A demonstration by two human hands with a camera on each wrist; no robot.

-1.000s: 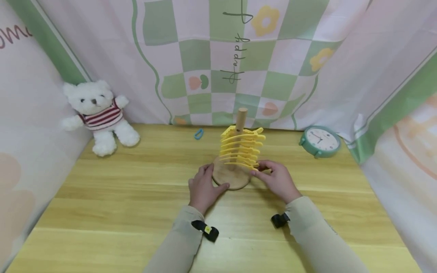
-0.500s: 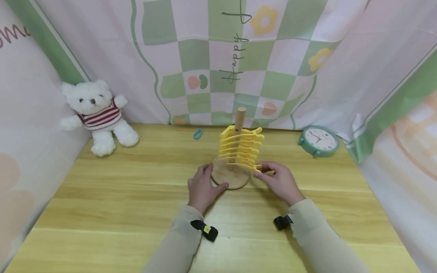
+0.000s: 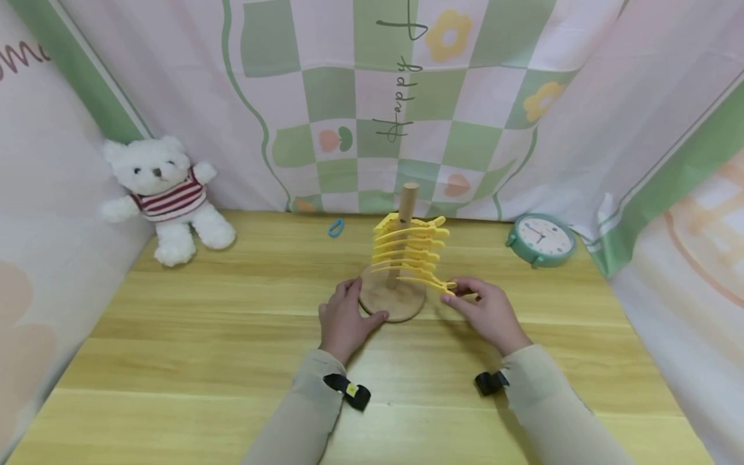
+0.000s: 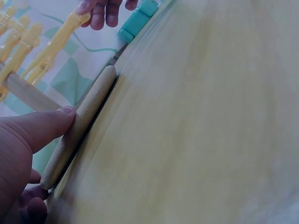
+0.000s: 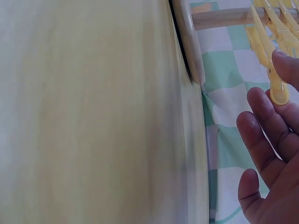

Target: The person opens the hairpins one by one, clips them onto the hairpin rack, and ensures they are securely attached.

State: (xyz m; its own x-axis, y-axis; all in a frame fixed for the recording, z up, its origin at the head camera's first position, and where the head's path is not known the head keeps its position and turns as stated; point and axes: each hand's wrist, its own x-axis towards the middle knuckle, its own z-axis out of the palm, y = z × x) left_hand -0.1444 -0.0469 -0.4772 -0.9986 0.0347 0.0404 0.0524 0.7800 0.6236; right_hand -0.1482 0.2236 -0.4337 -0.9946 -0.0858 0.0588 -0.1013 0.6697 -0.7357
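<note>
A wooden post [image 3: 409,201] stands upright on a round wooden base [image 3: 401,303]. Several yellow plastic clips [image 3: 409,245] are stacked along the post, their rounded handles pointing right. My left hand [image 3: 347,323] grips the near left rim of the base; the left wrist view shows the thumb [image 4: 49,128] against the rim. Between thumb and fingers, my right hand [image 3: 487,313] pinches the handle end of the lowest yellow clip [image 3: 430,281]. That clip is pulled out to the right of the others, its tips close to the post; whether they still touch it I cannot tell.
At the back left a white teddy bear [image 3: 157,181] in a striped top leans against the curtain. A small blue ring-shaped piece [image 3: 336,227] lies behind the base. Back right sits a green round clock [image 3: 542,240]. A patterned curtain [image 3: 325,97] borders the table's back edge.
My right hand has moved to the right, drawing the lowest clip outward from the stack. My left hand and the wooden base stay in place.
</note>
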